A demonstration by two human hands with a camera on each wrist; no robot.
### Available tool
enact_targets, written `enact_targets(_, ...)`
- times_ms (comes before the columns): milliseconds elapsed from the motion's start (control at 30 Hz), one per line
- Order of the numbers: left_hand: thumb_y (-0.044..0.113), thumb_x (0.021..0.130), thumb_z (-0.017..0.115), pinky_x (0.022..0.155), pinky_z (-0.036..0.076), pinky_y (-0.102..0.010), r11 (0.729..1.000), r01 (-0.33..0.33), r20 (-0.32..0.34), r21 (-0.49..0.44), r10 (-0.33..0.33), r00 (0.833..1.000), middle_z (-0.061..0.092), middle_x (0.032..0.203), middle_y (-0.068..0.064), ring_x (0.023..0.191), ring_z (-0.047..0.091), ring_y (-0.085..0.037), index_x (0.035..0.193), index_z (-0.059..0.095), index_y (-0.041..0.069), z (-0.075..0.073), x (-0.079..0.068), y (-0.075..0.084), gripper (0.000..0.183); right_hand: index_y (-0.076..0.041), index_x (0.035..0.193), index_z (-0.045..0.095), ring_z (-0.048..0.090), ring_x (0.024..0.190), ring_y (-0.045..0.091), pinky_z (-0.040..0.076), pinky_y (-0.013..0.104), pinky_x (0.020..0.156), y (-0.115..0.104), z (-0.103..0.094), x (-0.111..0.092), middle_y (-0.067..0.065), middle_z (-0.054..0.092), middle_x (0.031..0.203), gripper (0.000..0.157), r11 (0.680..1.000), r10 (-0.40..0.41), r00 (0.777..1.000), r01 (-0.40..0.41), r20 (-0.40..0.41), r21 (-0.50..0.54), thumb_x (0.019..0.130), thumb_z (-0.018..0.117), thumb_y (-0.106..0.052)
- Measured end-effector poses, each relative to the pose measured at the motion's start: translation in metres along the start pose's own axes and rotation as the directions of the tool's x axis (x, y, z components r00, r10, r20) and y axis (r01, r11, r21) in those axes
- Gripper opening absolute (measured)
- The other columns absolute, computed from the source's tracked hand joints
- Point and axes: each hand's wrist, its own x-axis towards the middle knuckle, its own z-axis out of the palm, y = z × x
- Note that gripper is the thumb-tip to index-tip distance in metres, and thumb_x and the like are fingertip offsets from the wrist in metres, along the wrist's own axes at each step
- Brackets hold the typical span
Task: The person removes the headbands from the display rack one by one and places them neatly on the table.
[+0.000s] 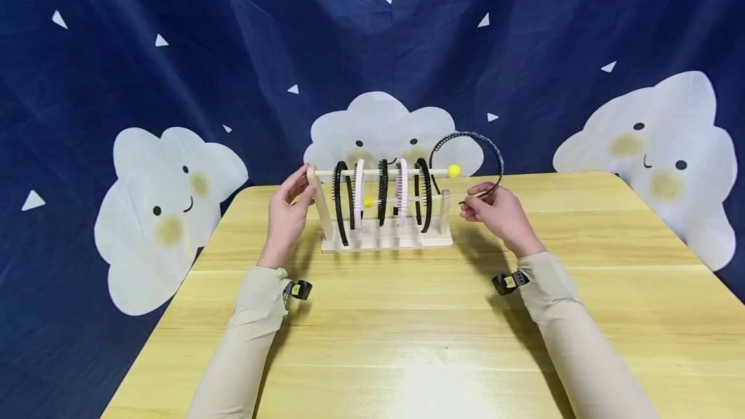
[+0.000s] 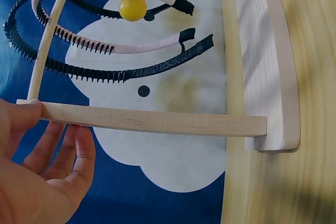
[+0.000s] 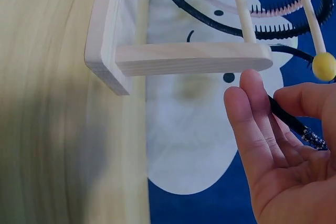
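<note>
A pale wooden rack (image 1: 387,238) stands on the table. Several black and pink toothed headbands (image 1: 341,202) hang over its upper rod (image 2: 43,51), which ends in a yellow ball (image 1: 454,171). My left hand (image 1: 288,212) holds the top of the left post (image 2: 152,119), thumb on one side and fingers on the other. By the rack's right end, my right hand (image 1: 495,212) pinches one end of a glittery black headband (image 1: 499,159). In the head view its arch frames the yellow ball; its far end is near the rod. The right post (image 3: 189,59) is close to my right fingertips (image 3: 251,80).
A lower rod with another yellow ball (image 1: 368,201) projects leftward from the right post. The rack sits toward the back of the wooden table (image 1: 372,322). Behind it hangs a dark blue curtain (image 1: 262,31) with printed white clouds (image 1: 381,112).
</note>
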Motion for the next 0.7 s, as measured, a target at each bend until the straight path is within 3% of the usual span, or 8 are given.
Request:
enact_targets(167,0.014,0.104,0.061,0.086,0.054,-0.02,1.0,0.01,-0.003,0.005,-0.01,1.0,0.062,0.14,-0.016,0.126,0.059,-0.023,0.151,0.053,0.011,0.0,0.0,-0.001,0.048,0.01,0.123,0.049,0.07,0.079,0.005,0.06,0.024,0.08,0.004,-0.002,0.003,0.006,0.069,0.093,0.024,0.992,0.05,0.999,-0.052,0.023,0.117,0.104,0.053,-0.006)
enact_targets(333,0.014,0.103,0.062,0.089,0.055,-0.02,1.0,0.0,-0.008,-0.009,0.0,1.0,0.061,0.141,-0.016,0.125,0.059,-0.021,0.15,0.053,0.009,0.0,0.0,-0.002,0.048,0.008,0.116,0.051,0.07,0.08,0.005,0.06,0.022,0.081,0.005,-0.006,0.003,0.0,0.07,0.088,0.018,0.973,0.046,0.998,-0.053,0.037,0.225,0.105,0.052,-0.007)
enact_targets(567,0.015,0.102,0.063,0.089,0.055,-0.022,1.0,-0.015,-0.009,-0.014,0.015,1.0,0.062,0.14,-0.014,0.125,0.059,-0.02,0.149,0.055,0.013,0.001,0.001,-0.003,0.048,0.003,0.113,0.05,0.072,0.08,0.005,0.059,0.021,0.08,0.001,-0.015,0.002,-0.005,0.074,0.085,0.013,0.941,0.042,0.998,-0.054,0.044,0.335,0.106,0.052,-0.008)
enact_targets(700,0.015,0.102,0.063,0.09,0.055,-0.022,1.0,-0.012,-0.013,-0.017,0.012,1.0,0.062,0.14,-0.016,0.124,0.059,-0.019,0.149,0.054,0.009,0.002,0.001,-0.003,0.048,0.001,0.114,0.049,0.073,0.081,0.005,0.059,0.02,0.08,0.006,-0.02,0.004,-0.004,0.075,0.086,0.012,0.903,0.07,0.995,-0.095,0.075,0.42,0.107,0.051,-0.008)
